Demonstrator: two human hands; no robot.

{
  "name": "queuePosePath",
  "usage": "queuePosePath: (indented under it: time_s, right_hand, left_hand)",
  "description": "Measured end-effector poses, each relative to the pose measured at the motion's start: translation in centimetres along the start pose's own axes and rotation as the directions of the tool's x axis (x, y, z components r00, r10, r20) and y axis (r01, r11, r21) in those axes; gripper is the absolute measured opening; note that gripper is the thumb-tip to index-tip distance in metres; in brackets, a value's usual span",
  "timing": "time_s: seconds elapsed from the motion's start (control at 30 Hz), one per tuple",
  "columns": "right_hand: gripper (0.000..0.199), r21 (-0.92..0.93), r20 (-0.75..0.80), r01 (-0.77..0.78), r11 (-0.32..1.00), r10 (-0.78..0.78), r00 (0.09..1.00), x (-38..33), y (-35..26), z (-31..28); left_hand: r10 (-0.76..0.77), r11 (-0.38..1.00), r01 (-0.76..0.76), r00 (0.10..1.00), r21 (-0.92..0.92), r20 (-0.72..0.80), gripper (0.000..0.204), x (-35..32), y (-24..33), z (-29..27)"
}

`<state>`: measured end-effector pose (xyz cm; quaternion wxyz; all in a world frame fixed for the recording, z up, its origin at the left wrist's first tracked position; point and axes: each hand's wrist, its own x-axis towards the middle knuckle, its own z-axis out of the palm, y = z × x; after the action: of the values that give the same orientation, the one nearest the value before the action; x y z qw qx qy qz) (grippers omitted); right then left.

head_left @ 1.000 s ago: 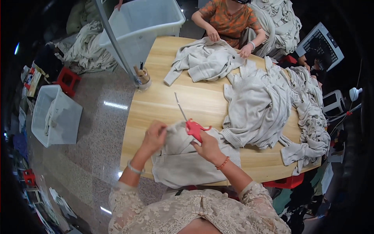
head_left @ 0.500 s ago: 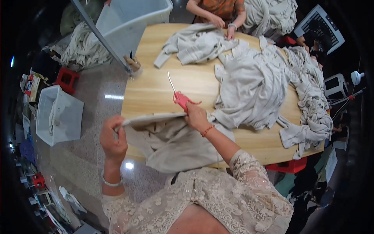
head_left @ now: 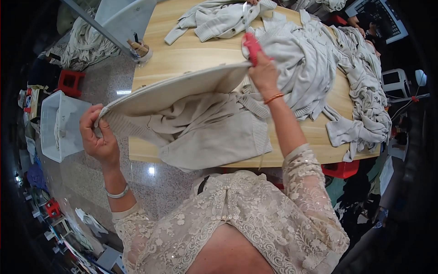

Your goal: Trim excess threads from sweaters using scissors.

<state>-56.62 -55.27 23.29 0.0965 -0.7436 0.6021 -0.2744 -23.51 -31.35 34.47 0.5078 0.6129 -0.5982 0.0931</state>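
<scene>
A cream knitted cardigan [head_left: 210, 130] is stretched between my two hands, its long edge band pulled taut and its body draped over the front of the wooden table [head_left: 315, 153]. My left hand [head_left: 100, 139] is closed, pinching the ribbed corner of the cardigan beyond the table's left side. In my right hand [head_left: 265, 76] is a red air blow gun [head_left: 251, 47] with a thin metal nozzle, slightly blurred. The same hand also grips the other end of the cardigan's edge, raised over the table.
A heap of cream knitwear [head_left: 296, 68] covers the table's right, with more garments [head_left: 365, 91] along its edge. Another cardigan [head_left: 219, 20] lies at the far side, beside a person's hand. A cup of tools [head_left: 142, 54] stands at the far left corner. A white bin [head_left: 64, 125] sits on the floor.
My hands have moved apart, the left one left, the right one up and right with the blow gun. The cardigan's edge is now stretched long. My view has shifted, showing less of the far side.
</scene>
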Motion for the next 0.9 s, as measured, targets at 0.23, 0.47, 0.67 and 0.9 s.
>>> queuePosePath:
  time_s: [0.23,0.47,0.67,0.9]
  right_hand:
    - [0.027,-0.116,0.174,0.322,0.94,-0.3,0.938,-6.8,6.0,-8.9]
    - [0.016,-0.419,0.644,0.328,0.846,0.023,0.765,-19.4,11.3,-8.7]
    - [0.036,0.072,0.684,0.014,0.997,-0.059,0.727,-21.1,4.6,-6.6]
    - [0.026,0.36,0.8,0.282,0.889,-0.45,0.397,-21.4,-0.1,-1.8]
  left_hand:
    - [0.093,0.963,-0.177,0.926,0.203,0.367,0.02,-12.4,-5.1,-0.5]
    - [-0.255,0.964,0.122,0.679,0.237,0.689,0.023,-25.8,-4.8,3.7]
    - [-0.493,0.866,0.336,0.693,0.37,0.526,0.033,-26.5,-4.9,5.4]
    - [-0.537,0.84,0.479,0.667,0.254,0.517,0.026,-29.0,-7.3,4.9]
